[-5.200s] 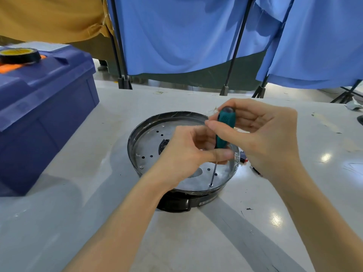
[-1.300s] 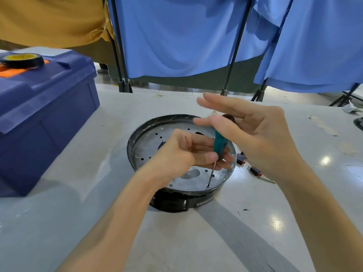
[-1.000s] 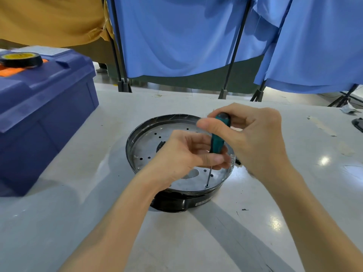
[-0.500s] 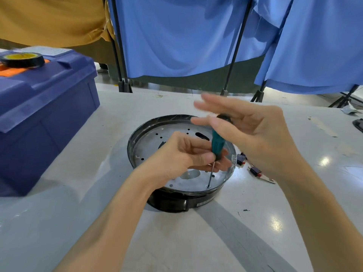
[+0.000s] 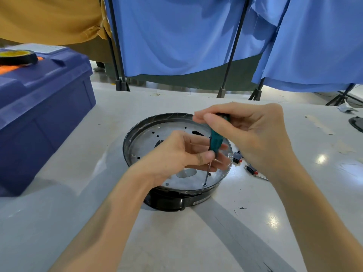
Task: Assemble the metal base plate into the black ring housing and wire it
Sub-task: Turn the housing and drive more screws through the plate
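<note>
The black ring housing rests on the white table with the perforated metal base plate seated inside it. A green-handled screwdriver stands nearly upright, its tip on a screw near the plate's front right rim. My right hand grips the top of the handle with its fingers closed round it. My left hand pinches the lower end of the handle and the shaft, and hides the plate's middle. Loose black and red wire connectors lie on the table just right of the housing.
A big blue toolbox stands at the left with a roll of black tape on its lid. Blue cloth screens on black stands close off the table's far edge. A dark object shows at the right border.
My right hand's fingers spread off the handle half a second ago and have closed round it again, as they did a second ago. The left hand and the screwdriver tip stay in place.
</note>
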Tool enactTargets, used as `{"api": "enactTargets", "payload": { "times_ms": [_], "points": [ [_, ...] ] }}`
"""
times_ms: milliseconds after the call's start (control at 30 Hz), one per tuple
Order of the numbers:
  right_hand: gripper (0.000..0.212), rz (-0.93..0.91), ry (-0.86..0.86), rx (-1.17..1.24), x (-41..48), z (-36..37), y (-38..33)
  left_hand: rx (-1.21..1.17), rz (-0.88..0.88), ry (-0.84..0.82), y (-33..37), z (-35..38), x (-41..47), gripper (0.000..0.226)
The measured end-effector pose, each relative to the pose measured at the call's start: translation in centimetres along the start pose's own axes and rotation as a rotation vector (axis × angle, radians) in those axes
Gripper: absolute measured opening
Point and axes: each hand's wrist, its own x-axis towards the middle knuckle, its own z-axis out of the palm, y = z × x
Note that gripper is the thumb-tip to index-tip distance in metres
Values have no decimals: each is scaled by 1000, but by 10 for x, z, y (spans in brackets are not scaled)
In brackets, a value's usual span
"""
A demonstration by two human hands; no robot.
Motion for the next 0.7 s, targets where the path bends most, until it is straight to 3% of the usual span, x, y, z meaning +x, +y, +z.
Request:
{"api": "enactTargets", "payload": {
  "times_ms": [133, 333, 433, 533, 600, 700],
  "points": [
    [24, -10, 209, -212, 1, 10, -1, 29, 108, 165, -5, 7, 4, 18],
    [16, 21, -91, 79, 0, 1, -5, -66, 34, -9, -3, -4, -1, 23],
    [13, 3, 75, -81, 1, 8, -5, -55, 50, 71, -5, 3, -1, 19],
    [30, -19, 218, -298, 3, 14, -2, 94, 23, 188, -9, 11, 3, 16],
    [33, 9, 165, -259, 3, 8, -2, 35, 22, 127, -8, 9, 4, 14],
    [17, 65, -76, 82, 1, -3, -5, -54, 8, -13, -4, 1, 3, 23]
  ]
}}
